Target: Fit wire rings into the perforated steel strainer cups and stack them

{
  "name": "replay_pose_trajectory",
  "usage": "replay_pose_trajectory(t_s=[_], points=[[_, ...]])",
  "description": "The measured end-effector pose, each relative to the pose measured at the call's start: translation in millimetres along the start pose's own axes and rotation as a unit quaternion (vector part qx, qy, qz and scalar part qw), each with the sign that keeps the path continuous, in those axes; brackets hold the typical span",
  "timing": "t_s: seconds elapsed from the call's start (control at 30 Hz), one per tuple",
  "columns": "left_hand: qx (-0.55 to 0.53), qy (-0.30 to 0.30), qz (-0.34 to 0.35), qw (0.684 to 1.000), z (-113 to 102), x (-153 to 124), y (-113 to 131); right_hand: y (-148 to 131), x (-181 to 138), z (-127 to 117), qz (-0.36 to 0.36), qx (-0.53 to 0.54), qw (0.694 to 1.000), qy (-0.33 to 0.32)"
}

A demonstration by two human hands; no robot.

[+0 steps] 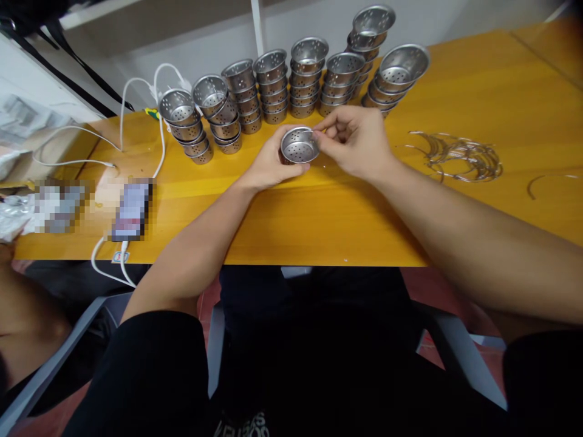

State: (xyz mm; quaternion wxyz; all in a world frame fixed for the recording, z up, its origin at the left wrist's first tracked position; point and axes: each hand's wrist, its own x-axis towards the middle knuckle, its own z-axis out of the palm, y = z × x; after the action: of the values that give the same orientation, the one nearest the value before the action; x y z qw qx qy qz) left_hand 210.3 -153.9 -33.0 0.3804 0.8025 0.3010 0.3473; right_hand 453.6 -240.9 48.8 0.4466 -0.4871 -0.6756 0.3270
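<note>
Stacked perforated cups [274, 76] line the yellow counter [319, 233] before a grey wall [182, 36]. Left fingers [294, 172] grip a metal cup [300, 152]; right fingers [328, 145] meet its rim, grasp indeterminable.

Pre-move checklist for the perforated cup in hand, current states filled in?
1. Left grip on held cup: ok, wrapped round its side.
2. Held cup mouth up: ok.
3. Right grip at the rim: ok, fingertips right by it.
4. Piece pinched in right fingertips: cannot tell, too small.
5. Cup stacks apart from held cup: ok, standing beyond it.
6. Curved wires gathered: not ok, one lies apart, farther right.
</note>
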Motion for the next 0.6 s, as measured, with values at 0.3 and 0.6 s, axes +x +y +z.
replay_pose_trajectory(t_s=[0.3, 0.6], points=[[0.0, -0.003, 0.06, 0.998, 0, 5, -17, 32, 13, 4, -0.126, 0.019, 0.991, 0.036], [0.001, 0.027, 0.078, 0.997, 3, 8, -30, 36, 16, 7, -0.172, 0.062, 0.983, 0.022]])
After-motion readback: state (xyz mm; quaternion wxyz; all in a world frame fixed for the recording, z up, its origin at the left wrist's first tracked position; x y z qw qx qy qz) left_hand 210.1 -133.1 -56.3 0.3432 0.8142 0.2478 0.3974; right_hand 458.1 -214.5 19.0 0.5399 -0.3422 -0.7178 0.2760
